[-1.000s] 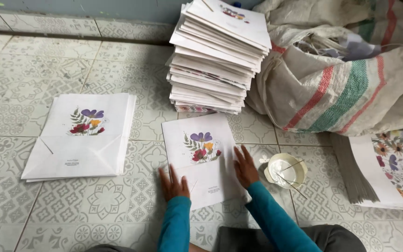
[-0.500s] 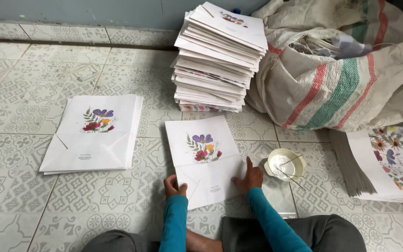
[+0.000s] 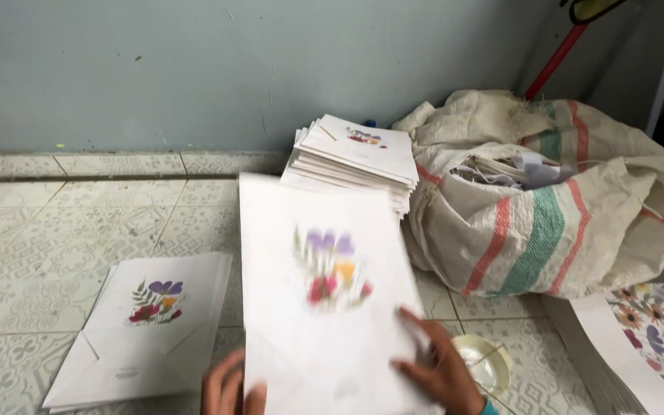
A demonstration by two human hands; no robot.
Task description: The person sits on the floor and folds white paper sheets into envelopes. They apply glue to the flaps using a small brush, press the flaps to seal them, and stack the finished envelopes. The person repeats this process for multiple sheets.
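Note:
I hold a white paper bag (image 3: 324,300) printed with purple, red and orange flowers, lifted off the tiled floor and blurred by motion. My left hand (image 3: 224,388) grips its lower left edge from behind. My right hand (image 3: 439,369) presses on its lower right front. On the floor to the left lies a low pile of the same flowered bags (image 3: 147,327). Behind the lifted bag, against the wall, stands a tall stack of such bags (image 3: 355,157).
A striped woven sack (image 3: 555,207) stuffed with paper sits at the right. A small round dish (image 3: 489,361) with a stick in it rests by my right hand. Flowered sheets (image 3: 647,334) lie at the far right. A grey wall (image 3: 194,69) runs behind.
The bag that lay flat on the floor under my hands is now lifted toward me in both hands. The view has tilted up, showing the wall.

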